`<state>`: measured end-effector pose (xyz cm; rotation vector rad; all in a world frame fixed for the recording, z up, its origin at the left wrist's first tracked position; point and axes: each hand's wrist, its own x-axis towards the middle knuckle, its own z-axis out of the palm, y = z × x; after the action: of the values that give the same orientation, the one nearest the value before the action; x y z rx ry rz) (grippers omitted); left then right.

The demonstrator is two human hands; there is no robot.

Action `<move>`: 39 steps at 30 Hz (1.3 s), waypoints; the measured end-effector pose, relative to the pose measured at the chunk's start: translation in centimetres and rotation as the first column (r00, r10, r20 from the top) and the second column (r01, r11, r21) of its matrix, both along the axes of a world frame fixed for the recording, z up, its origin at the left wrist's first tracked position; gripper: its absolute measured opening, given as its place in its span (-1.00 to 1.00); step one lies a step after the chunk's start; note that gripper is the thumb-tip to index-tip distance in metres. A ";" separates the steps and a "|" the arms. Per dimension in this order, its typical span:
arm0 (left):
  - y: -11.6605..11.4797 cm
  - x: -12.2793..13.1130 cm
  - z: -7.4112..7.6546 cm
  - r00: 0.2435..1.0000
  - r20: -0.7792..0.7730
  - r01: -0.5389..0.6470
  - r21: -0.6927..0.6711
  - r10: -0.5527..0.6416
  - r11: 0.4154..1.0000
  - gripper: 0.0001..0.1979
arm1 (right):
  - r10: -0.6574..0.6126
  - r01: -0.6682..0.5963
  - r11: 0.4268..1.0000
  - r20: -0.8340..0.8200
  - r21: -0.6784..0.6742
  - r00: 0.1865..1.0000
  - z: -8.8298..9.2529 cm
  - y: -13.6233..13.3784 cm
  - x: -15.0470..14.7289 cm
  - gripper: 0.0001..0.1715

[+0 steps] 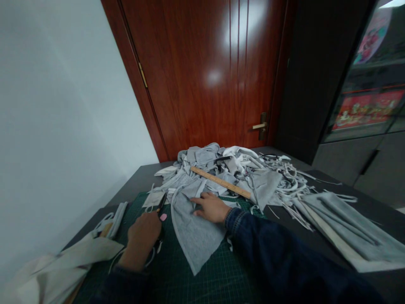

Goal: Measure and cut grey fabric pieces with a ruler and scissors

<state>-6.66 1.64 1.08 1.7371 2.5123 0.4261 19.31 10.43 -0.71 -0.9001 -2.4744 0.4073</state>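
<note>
My left hand (144,236) is closed around a dark, slim, blade-like tool (162,201), whose tip points away from me. Its grip end is mostly hidden by my fingers, so the exact kind is unclear. Just right of it lies a grey fabric piece (191,230), tapering to a point toward me on the green cutting mat (215,278). My right hand (211,207) rests palm down on this fabric, index finger stretched out and fingers apart. Beside my left hand, a small pink scrap (163,217) lies on the mat.
A wooden ruler (221,182) lies across a heap of grey and white fabric scraps (205,156). Folded grey cloth (357,228) is at the right, cream fabric (72,261) at the left. Behind the dark table (139,177) stand a wall and a brown door (196,84).
</note>
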 end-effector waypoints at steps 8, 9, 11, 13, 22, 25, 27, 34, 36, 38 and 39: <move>5.8 3.3 -0.3 0.987 0.147 0.026 0.218 -0.059 0.976 -0.91 | -0.143 0.096 0.985 -0.364 -0.144 0.921 0.5 3.6 -0.5 -0.74; 6.2 3.2 -0.3 0.979 0.195 0.017 0.239 -0.065 0.971 -0.90 | -0.165 0.109 0.981 -0.392 -0.163 0.905 0.6 4.0 0.1 -0.72; 6.8 2.8 0.1 0.949 0.303 0.000 0.287 -0.091 0.958 -0.89 | -0.201 0.097 0.967 -0.466 -0.237 0.862 0.8 4.8 1.6 -0.64; 7.1 2.2 0.9 0.894 0.427 -0.022 0.339 -0.133 0.940 -0.91 | -0.242 0.016 0.929 -0.574 -0.369 0.782 1.3 5.3 3.1 -0.60; 8.3 4.0 5.5 0.434 0.810 -0.110 0.482 -0.394 0.869 -0.51 | -0.388 -0.355 0.773 -0.834 -0.527 0.393 5.1 7.4 5.6 -0.58; 8.4 4.6 6.8 0.366 0.829 -0.132 0.496 -0.423 0.858 -0.51 | -0.398 -0.341 0.788 -0.846 -0.513 0.355 5.9 8.1 6.6 -0.60; 8.2 4.8 7.3 0.362 0.834 -0.166 0.497 -0.416 0.852 -0.53 | -0.409 -0.330 0.797 -0.853 -0.507 0.323 6.2 8.2 7.5 -0.60; 8.3 5.9 9.6 0.387 0.842 -0.078 0.437 -0.377 0.896 -0.35 | -0.406 -0.259 0.813 -0.826 -0.522 0.390 7.3 7.6 7.8 -0.50; 8.5 5.9 10.9 0.408 0.822 -0.102 0.473 -0.397 0.875 -0.46 | -0.396 -0.247 0.830 -0.841 -0.499 0.367 8.2 7.7 7.6 -0.45; 8.7 5.6 12.3 0.475 0.764 -0.164 0.565 -0.437 0.809 -0.53 | -0.368 -0.231 0.864 -0.874 -0.447 0.317 9.1 7.9 7.8 -0.45; 8.7 5.4 13.0 0.533 0.726 -0.169 0.594 -0.435 0.786 -0.55 | -0.355 -0.221 0.875 -0.881 -0.431 0.311 9.4 8.0 7.9 -0.46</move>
<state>-1.30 10.33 14.03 1.2810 1.5328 1.7379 27.25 18.39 8.72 -0.6028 -1.1580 1.1848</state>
